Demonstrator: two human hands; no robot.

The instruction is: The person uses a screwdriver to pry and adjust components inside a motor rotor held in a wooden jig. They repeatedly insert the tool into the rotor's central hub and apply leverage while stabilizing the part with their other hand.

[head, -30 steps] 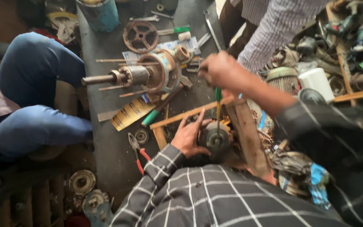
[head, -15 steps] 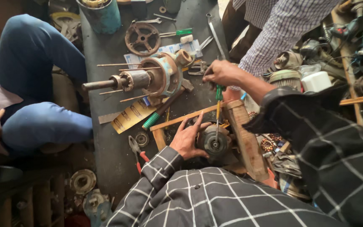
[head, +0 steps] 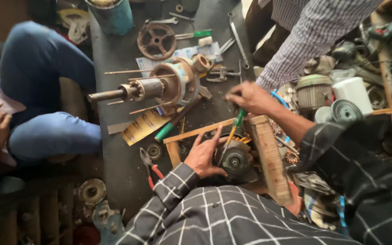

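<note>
Green plastic marks the handle of the screwdriver (head: 236, 127) that my right hand (head: 250, 97) grips in a closed fist, its shaft slanting down toward seven o'clock until the tip meets the small round motor (head: 234, 159). My left hand (head: 205, 156) lies spread against the motor's nine o'clock side, fingers fanned and thumb pointing up, steadying it. The motor sits inside a rough wooden frame (head: 268, 156) at the near end of the dark table (head: 123, 77). At eleven o'clock from the motor lies a large rotor assembly (head: 159, 86) with its shaft pointing to nine o'clock. Red-handled pliers (head: 150, 170) lie at nine o'clock from my left hand. A rusty handwheel (head: 159, 41) rests at the far end of the table.
</note>
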